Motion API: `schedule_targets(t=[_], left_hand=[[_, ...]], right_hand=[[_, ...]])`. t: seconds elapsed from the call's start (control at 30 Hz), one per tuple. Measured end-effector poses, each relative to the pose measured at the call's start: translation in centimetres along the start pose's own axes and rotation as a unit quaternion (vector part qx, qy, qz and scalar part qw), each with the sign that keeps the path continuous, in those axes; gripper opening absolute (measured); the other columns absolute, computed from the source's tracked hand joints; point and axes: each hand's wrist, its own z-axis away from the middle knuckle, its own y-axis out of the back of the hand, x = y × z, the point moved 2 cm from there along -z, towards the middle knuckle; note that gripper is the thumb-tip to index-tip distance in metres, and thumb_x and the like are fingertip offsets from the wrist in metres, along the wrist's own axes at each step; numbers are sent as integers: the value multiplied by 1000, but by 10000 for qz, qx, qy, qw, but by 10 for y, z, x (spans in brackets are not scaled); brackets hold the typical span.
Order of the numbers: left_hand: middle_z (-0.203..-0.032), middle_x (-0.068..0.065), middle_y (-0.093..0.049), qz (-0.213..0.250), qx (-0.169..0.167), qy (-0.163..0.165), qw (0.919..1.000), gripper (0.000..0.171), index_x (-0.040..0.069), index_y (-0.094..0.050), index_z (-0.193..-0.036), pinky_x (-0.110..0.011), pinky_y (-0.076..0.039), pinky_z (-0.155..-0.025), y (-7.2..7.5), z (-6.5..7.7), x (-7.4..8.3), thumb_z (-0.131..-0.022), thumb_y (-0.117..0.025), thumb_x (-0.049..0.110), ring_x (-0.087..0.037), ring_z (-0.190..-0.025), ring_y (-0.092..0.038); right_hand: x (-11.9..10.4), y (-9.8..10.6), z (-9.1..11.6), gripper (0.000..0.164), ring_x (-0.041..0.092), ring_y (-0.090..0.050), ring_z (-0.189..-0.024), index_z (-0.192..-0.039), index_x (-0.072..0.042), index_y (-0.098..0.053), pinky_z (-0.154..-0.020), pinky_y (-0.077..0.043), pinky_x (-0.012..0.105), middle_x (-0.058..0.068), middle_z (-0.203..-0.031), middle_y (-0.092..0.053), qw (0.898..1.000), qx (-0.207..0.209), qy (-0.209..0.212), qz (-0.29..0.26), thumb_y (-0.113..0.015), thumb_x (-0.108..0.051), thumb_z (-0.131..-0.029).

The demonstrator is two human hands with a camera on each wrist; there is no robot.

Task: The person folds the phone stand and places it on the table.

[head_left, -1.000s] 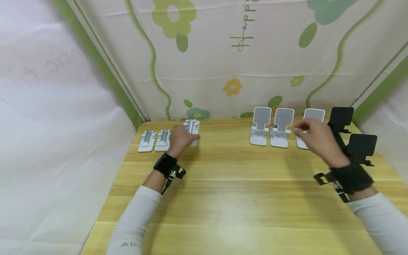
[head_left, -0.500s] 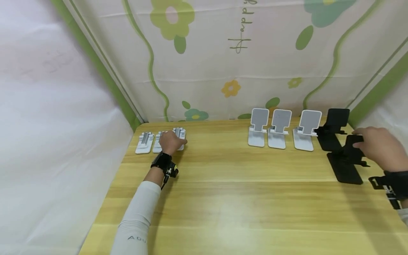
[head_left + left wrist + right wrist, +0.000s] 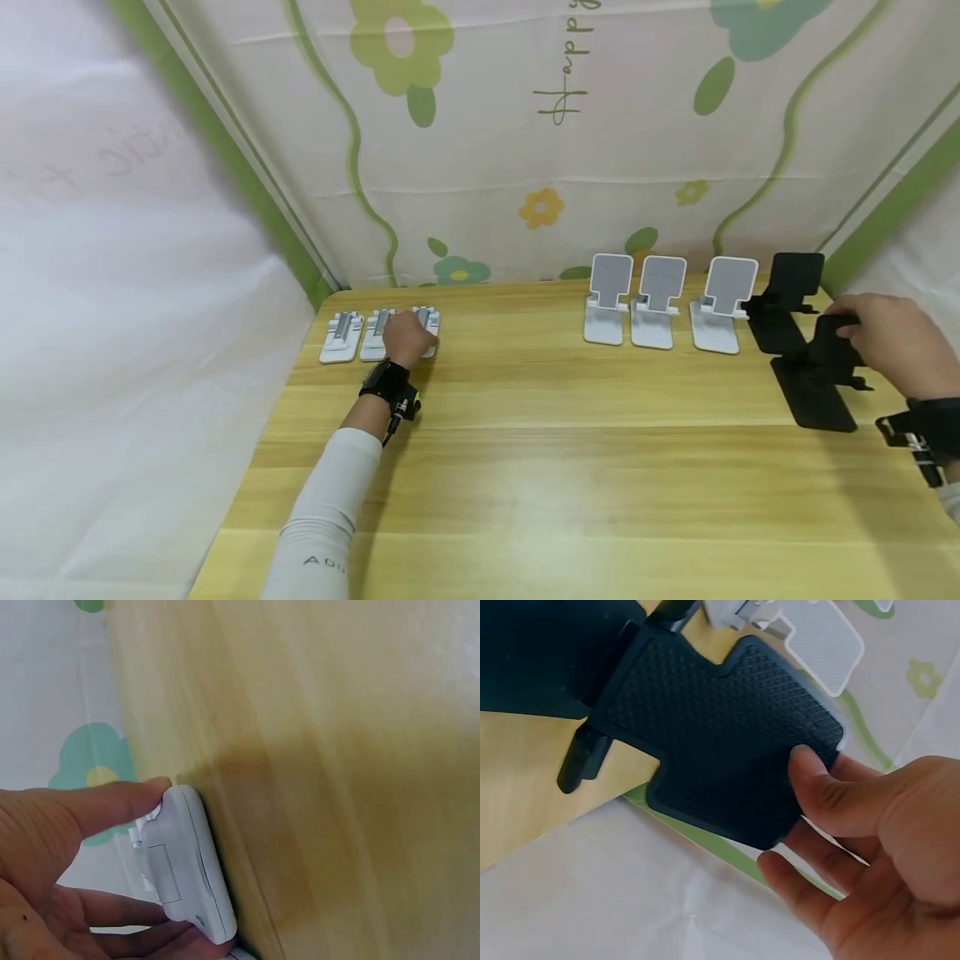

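Three folded white phone stands lie in a row at the table's back left. My left hand (image 3: 407,339) holds the rightmost folded phone stand (image 3: 429,320) by its sides and partly covers the middle one (image 3: 375,337). Seen from the left wrist, that white phone stand (image 3: 187,862) is between thumb and fingers, low at the tabletop. Over at the right, my right hand (image 3: 896,346) grips the top plate of the front black phone stand (image 3: 812,400). In the right wrist view the thumb lies on the ridged face of the plate (image 3: 720,735), with fingers behind it.
Three unfolded white phone stands (image 3: 652,325) stand in a row at the back right. Beyond the held one, a second black phone stand (image 3: 795,279) stands unfolded. Patterned fabric (image 3: 465,167) hangs behind the wooden table (image 3: 540,467). The leftmost folded phone stand (image 3: 342,336) lies near the table's left edge.
My left hand has shifted left with the folded phone stand, closer to the other two. My right hand has moved right, away from the white phone stands, and taken hold of the front black one.
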Motion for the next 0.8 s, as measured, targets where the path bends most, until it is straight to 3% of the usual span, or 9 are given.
schedule_targets(t=[0.13, 0.23, 0.3, 0.37, 0.47, 0.57, 0.63, 0.7, 0.8], left_hand=[[-46, 0, -41, 114, 157, -114, 9997, 50, 15, -45, -49, -39, -54, -67, -1, 1, 2, -80, -84, 13, -25, -57, -54], [-47, -1, -44, 93, 292, -153, 9994, 49, 15, -47, -48, -47, -58, -80, -1, 2, 1, -80, -85, 15, -29, -63, -59], [-45, 0, -40, 59, 348, -201, 9992, 54, 15, -43, -47, -41, -56, -70, 0, 4, 2, -83, -83, 17, -25, -56, -54], [-44, 2, -33, 55, 408, -321, 9986, 59, 16, -39, -46, -33, -43, -52, 2, 6, 5, -89, -78, 20, -19, -46, -43], [-43, 3, -29, 389, 380, -576, 9969, 61, 14, -37, -46, -26, -26, -45, 9, 12, 22, -99, -67, 21, -13, -41, -31], [-53, -5, -51, 934, 153, -913, 9913, 49, 3, -57, -59, -26, -39, -46, 14, 26, 55, -105, -57, 22, -13, -45, -40], [-69, -9, -63, 1506, -248, -1095, 9822, 38, -3, -70, -84, -29, -51, -57, 16, 39, 81, -107, -54, 22, -14, -55, -51], [-90, -15, -71, 2199, -907, -1201, 9638, 34, -5, -71, -112, -34, -60, -72, 15, 54, 106, -108, -53, 24, -19, -71, -64], [-110, -22, -71, 3313, -2139, -1107, 9123, 40, -6, -62, -133, -40, -61, -90, 12, 76, 136, -109, -53, 24, -32, -100, -71]], right_hand=[[4, -2, -1, 20, 44, -59, -70, -104, 19, -64, -61, -50, 57, 36, -90, -63, 9999, 90, 83, 33, -66, 18, -84], [3, -1, -1, 17, 43, -59, -69, -100, 18, -66, -63, -49, 58, 34, -87, -64, 9990, 312, 309, 82, -68, 18, -83], [0, 3, -2, 14, 42, -59, -68, -97, 16, -68, -62, -48, 57, 33, -86, -65, 9980, 456, 432, 63, -69, 16, -83], [-9, 8, -4, 12, 40, -60, -66, -95, 15, -70, -57, -48, 53, 33, -86, -67, 9969, 578, 526, 10, -70, 15, -84], [-34, 21, -6, 14, 39, -62, -66, -98, 14, -71, -53, -46, 45, 31, -87, -69, 9944, 781, 696, -119, -64, 17, -86], [-69, 35, -9, 20, 41, -65, -71, -100, 10, -72, -56, -46, 40, 26, -87, -70, 9856, 1212, 1144, -286, -63, 18, -84], [-97, 42, -12, 21, 41, -67, -75, -99, 7, -74, -61, -47, 41, 21, -87, -71, 9757, 1533, 1471, -528, -67, 17, -83], [-128, 47, -14, 18, 40, -68, -76, -96, 3, -76, -65, -49, 42, 17, -85, -73, 9632, 1841, 1801, -775, -74, 13, -81], [-175, 51, -16, 15, 34, -69, -77, -95, -1, -77, -69, -50, 45, 13, -87, -74, 9496, 1985, 2075, -1257, -79, 8, -83]])
